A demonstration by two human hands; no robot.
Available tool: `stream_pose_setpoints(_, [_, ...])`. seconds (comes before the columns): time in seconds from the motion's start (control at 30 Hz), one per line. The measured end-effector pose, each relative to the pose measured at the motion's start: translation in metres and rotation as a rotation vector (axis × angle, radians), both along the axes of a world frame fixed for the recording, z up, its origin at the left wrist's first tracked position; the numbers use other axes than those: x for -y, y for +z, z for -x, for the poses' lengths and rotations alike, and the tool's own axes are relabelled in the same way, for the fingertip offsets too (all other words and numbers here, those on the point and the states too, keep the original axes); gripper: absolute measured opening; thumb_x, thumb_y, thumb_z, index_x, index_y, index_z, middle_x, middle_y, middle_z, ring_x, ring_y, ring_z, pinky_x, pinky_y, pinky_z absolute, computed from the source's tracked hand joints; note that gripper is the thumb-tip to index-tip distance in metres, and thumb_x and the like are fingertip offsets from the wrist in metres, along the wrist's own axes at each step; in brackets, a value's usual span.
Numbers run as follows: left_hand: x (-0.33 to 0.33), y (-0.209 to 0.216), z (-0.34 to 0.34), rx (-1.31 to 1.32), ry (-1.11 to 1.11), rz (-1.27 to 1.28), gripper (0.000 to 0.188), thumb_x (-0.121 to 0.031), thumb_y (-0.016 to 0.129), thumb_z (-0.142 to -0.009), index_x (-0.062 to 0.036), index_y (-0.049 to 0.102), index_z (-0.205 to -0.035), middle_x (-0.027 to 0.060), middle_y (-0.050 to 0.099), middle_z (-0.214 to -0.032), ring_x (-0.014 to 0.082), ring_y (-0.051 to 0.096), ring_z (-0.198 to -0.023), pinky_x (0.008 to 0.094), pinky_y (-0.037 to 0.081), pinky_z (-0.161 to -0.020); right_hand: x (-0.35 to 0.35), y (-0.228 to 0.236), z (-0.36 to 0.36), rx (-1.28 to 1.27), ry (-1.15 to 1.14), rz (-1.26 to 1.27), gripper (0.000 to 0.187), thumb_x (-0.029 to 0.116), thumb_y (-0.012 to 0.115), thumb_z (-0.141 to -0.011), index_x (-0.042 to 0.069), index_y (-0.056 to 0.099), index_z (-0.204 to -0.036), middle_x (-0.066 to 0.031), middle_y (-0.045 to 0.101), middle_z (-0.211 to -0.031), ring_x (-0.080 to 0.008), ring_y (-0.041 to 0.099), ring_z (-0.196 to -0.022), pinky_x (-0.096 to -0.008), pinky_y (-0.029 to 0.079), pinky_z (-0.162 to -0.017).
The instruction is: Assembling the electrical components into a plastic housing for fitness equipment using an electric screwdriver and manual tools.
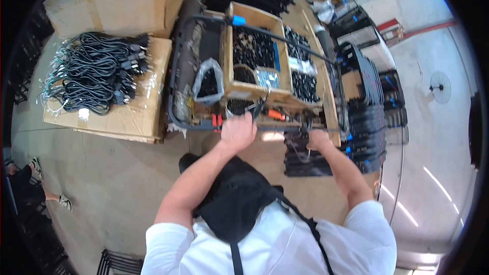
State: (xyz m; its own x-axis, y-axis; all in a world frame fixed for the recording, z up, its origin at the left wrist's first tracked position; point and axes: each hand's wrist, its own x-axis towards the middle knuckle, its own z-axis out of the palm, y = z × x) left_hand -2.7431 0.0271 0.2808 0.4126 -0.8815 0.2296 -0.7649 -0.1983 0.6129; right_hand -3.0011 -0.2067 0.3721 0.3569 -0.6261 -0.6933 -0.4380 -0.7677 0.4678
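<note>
The black frame (178, 123) is just ahead of the person, its near bar running left to right by both hands. The left hand (239, 130) has its fingers curled round a dark tool (258, 108) slanting away, up and right. The right hand (319, 140) is bent by the bar; its pinch cannot be told.

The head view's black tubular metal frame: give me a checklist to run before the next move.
1. Black tubular metal frame has its far bar over the tan wooden compartment box: ok.
2. Bare left hand at the near bar: ok.
3. Bare right hand gripping firmly: cannot tell, blurred.
4. Small black parts in the box: ok.
5. Heap of black cables apart from the frame: ok.
</note>
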Motion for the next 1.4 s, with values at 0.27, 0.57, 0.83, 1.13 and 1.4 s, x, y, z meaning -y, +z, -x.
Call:
stream_pose_setpoints(0.27, [-0.004, 0.000, -0.005, -0.025, -0.039, 0.066, 0.030, -0.032, 0.065, -0.098, -0.0032, 0.060, -0.089, 0.0186, 0.069, -0.071, 0.0370, 0.072, -0.067, 0.0499, 0.058, -0.062, 0.000, -0.014, 0.009, 0.174, -0.133, 0.156, 0.029, 0.022, 0.068, -0.084, 0.006, 0.078, -0.106, -0.0231, 0.078, -0.103, -0.0379, 0.077, -0.101, -0.0509, 0.062, -0.087])
stream_pose_setpoints(0.57, [-0.005, 0.003, 0.002, -0.021, -0.001, 0.053, 0.025, -0.027, 0.066, -0.094, -0.0057, 0.057, -0.086, 0.0158, 0.069, -0.070, 0.0323, 0.072, -0.065, 0.0449, 0.059, -0.060, -0.003, -0.022, 0.030, 0.221, -0.115, 0.033, 0.033, 0.021, 0.063, -0.088, 0.006, 0.074, -0.116, -0.0264, 0.076, -0.102, -0.0439, 0.074, -0.099, -0.0546, 0.060, -0.084])
stream_pose_setpoints(0.83, [0.002, 0.003, -0.008, -0.016, -0.026, -0.006, 0.024, -0.026, 0.067, -0.093, -0.0050, 0.058, -0.089, 0.0163, 0.070, -0.074, 0.0328, 0.073, -0.069, 0.0458, 0.060, -0.065, 0.002, 0.012, -0.018, -0.128, -0.499, -0.176, 0.026, 0.020, 0.066, -0.081, 0.006, 0.082, -0.097, -0.0226, 0.078, -0.107, -0.0395, 0.075, -0.104, -0.0495, 0.061, -0.088])
stream_pose_setpoints(1.13, [0.006, -0.001, -0.009, -0.004, -0.065, 0.036, 0.029, -0.030, 0.066, -0.097, -0.0032, 0.061, -0.089, 0.0173, 0.071, -0.076, 0.0353, 0.073, -0.070, 0.0487, 0.059, -0.064, 0.006, -0.019, 0.013, 0.680, -0.276, 0.314, 0.023, 0.022, 0.063, -0.088, 0.011, 0.080, -0.099, -0.0191, 0.079, -0.096, -0.0369, 0.077, -0.089, -0.0503, 0.060, -0.081])
stream_pose_setpoints(1.4, [-0.004, 0.000, -0.002, -0.012, -0.031, 0.033, 0.026, -0.029, 0.065, -0.096, -0.0040, 0.061, -0.088, 0.0170, 0.071, -0.077, 0.0346, 0.073, -0.070, 0.0472, 0.059, -0.065, 0.002, -0.004, -0.012, 0.104, -0.340, -0.055, 0.027, 0.017, 0.061, -0.089, 0.000, 0.076, -0.105, -0.0291, 0.075, -0.101, -0.0432, 0.075, -0.096, -0.0508, 0.062, -0.083])
